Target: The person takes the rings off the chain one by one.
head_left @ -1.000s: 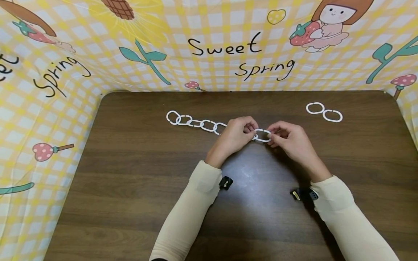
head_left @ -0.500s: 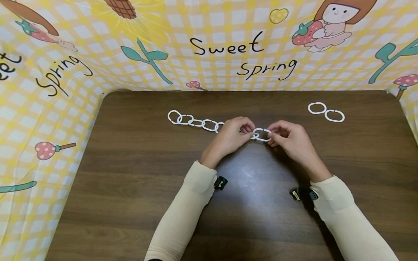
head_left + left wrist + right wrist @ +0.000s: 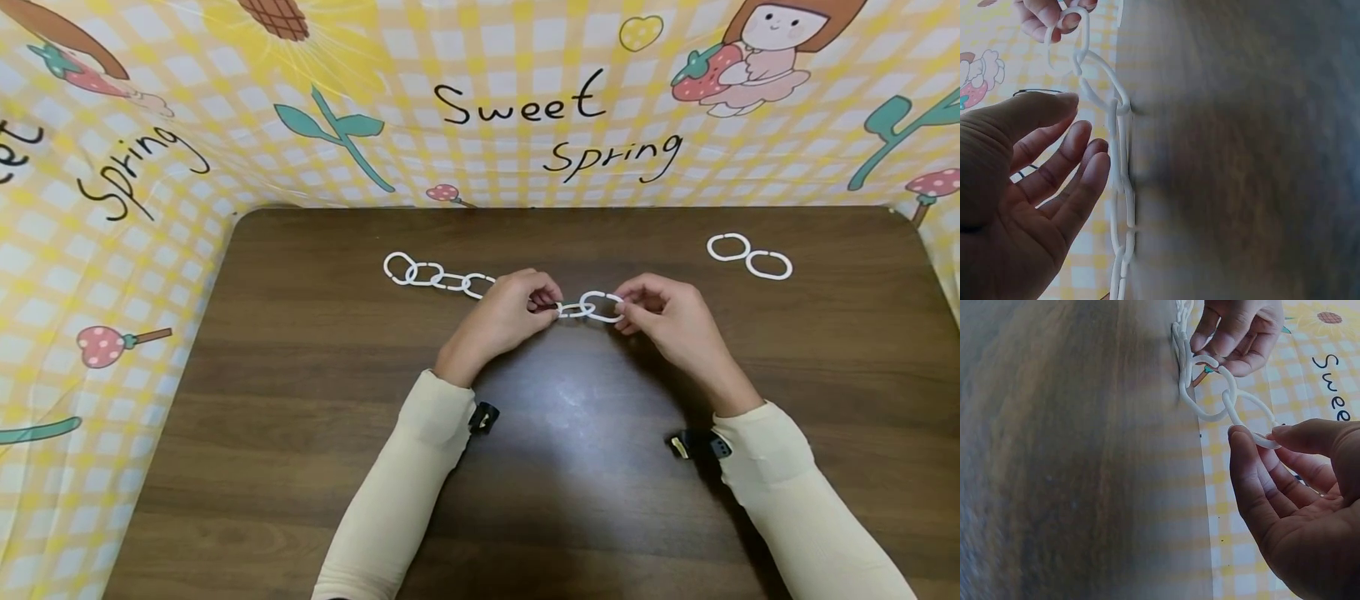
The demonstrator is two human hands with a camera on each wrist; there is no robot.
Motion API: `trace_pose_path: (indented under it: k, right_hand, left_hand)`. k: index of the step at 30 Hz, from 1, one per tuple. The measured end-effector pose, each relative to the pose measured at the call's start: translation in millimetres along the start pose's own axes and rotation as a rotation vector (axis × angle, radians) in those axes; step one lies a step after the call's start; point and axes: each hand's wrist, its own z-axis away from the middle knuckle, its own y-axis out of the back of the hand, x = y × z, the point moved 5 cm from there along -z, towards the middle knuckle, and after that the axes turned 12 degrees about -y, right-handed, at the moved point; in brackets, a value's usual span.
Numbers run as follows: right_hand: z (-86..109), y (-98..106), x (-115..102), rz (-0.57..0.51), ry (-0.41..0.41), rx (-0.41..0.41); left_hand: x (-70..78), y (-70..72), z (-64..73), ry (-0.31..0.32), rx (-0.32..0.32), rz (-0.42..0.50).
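Observation:
A chain of several white plastic C-shaped links (image 3: 1114,140) runs across the dark table. My right hand (image 3: 671,321) pinches the outer edge of the end link (image 3: 1244,430) between thumb and fingers, lifting that end off the table. Beside the chain is my left hand (image 3: 498,312), its thumb and fingers parted with nothing between them in the left wrist view. It hides part of the chain from the head view. The second link (image 3: 1200,415) hangs slanted from the end link, while the farther links lie along the table toward the left.
Two loose white links, one (image 3: 728,257) and another (image 3: 769,277), lie side by side at the back right of the wooden table (image 3: 300,417). A yellow checked cloth (image 3: 495,50) with printed figures stands behind the table and on its left.
My left hand has moved left along the chain, loosening away from the end link, and more of the second link shows. The right hand stays almost still, holding the end link.

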Motion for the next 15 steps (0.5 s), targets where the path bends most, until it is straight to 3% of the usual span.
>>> trace_pose_path:
  k: [7, 15]
  right_hand:
    - [0.7, 1.0, -0.5, -0.015, 0.014, 0.000]
    - [1.2, 1.9, -1.3, -0.007, 0.007, 0.000]
  left_hand:
    - [0.4, -3.7, -1.4, 0.000, -0.054, -0.042]
    - [1.0, -8.2, -5.2, -0.016, -0.048, -0.041]
